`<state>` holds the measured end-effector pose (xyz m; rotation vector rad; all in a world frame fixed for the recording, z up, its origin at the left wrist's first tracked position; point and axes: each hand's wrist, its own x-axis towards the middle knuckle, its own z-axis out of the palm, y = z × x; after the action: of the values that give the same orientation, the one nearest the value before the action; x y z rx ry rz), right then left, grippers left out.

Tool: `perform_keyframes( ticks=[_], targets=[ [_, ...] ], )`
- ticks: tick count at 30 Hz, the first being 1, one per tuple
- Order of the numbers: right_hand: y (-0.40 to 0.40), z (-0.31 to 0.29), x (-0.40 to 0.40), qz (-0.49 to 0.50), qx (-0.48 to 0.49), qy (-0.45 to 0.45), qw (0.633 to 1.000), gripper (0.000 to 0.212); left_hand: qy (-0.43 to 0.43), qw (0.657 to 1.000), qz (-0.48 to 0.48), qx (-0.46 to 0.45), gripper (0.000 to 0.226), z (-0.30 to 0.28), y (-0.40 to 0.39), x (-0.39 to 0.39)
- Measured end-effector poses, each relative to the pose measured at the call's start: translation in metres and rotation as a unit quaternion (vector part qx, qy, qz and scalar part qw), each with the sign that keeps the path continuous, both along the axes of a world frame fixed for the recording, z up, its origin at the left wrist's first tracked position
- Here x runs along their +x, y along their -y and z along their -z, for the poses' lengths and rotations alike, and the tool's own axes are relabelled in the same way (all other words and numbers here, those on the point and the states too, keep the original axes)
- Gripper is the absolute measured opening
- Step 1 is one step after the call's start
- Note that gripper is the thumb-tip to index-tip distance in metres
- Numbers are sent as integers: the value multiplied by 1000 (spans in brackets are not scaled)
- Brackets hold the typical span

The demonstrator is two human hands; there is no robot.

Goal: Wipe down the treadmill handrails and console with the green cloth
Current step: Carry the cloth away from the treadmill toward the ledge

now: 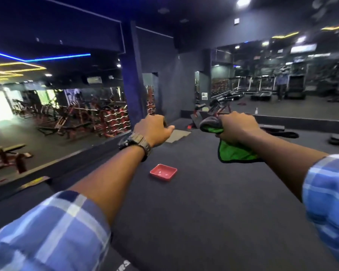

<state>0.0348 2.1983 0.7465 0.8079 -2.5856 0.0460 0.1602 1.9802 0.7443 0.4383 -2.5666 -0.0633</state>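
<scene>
A: What is sitting nearest the camera?

B: Two blue plaid sleeves (53,229) are framing the bottom corners, at seven and four o'clock. Bare forearms are reaching out from them over the dark rubber floor (204,212).

A: And between the arms?

B: A red square dish (163,172) is lying on the floor, just below centre.

A: What is the left hand doing?

B: The left hand (153,130), with a wristwatch (136,142) on its wrist, is curling its fingers into a loose fist with the thumb pointing toward three o'clock. It is holding nothing I can make out.

A: And the right?

B: The right hand (237,128) is gripping the green cloth (233,152), bunched in its fingers. A grey fold is poking out toward nine o'clock, and the green, dark-edged part is hanging down toward six o'clock, clear of the floor.

A: Farther out?

B: A weight bench (6,151) is standing at nine o'clock, red-framed machines (90,116) are crowding beyond it, and treadmills (262,89) are showing by the mirrored wall at two o'clock. Everything there is blurring.
</scene>
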Motion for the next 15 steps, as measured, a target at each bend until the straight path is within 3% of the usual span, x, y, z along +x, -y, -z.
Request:
perform_keyframes(
  ticks=[7, 15],
  targets=[
    [48, 15, -114, -36, 7, 4, 999, 40, 14, 999, -48, 9, 38, 15, 57, -102],
    [166, 30, -284, -71, 14, -8, 997, 37, -13, 996, -81, 31, 36, 30, 182, -257]
  ],
)
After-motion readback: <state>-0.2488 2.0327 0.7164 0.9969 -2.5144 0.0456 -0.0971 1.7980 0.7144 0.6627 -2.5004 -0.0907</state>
